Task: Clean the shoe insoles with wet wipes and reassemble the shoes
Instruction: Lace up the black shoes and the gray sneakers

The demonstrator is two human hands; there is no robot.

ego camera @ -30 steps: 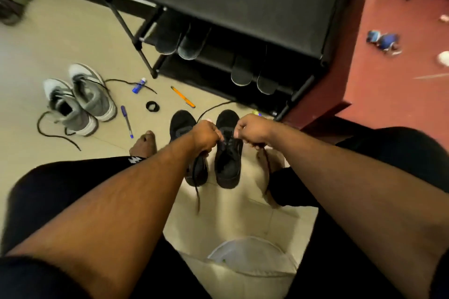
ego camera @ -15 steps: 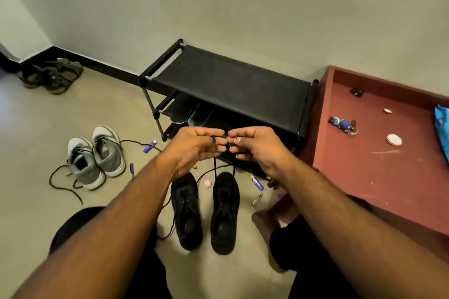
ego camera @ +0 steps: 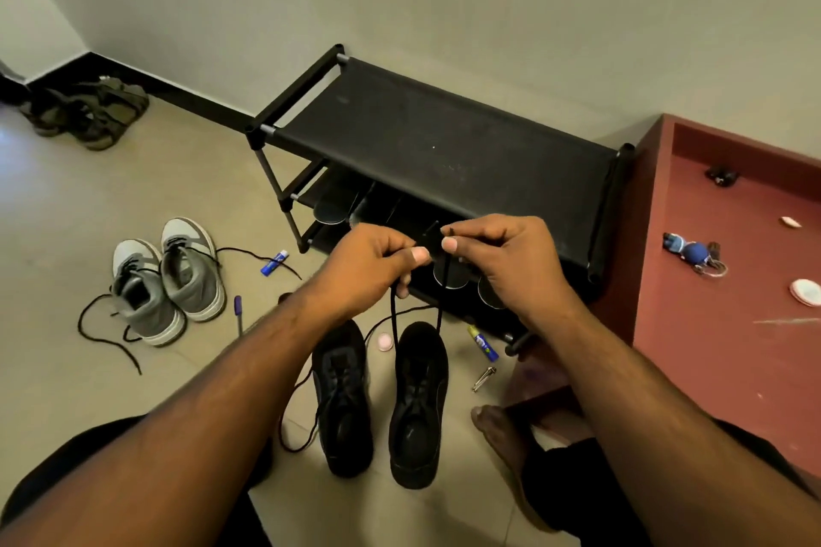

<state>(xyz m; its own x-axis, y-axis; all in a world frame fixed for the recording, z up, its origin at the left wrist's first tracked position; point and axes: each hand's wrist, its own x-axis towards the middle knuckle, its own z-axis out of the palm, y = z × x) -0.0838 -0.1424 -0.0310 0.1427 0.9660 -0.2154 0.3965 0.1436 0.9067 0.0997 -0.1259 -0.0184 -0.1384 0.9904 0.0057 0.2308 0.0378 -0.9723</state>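
No writing can be read. A pale tiled floor [ego camera: 57,209] meets a plain wall; a black shoe rack [ego camera: 444,138] stands against it, a red ledge [ego camera: 733,324] at its right end. Two black shoes [ego camera: 382,400] sit before the rack. The left hand [ego camera: 368,266] and right hand [ego camera: 511,262], slightly wider apart than half a second ago, each pinch a black lace [ego camera: 393,306] end raised from the right-hand shoe.

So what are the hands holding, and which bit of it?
Both hold the black shoelace of the right-hand black shoe. The left hand and the right hand each pinch one end, near its tip, raised above the shoe.
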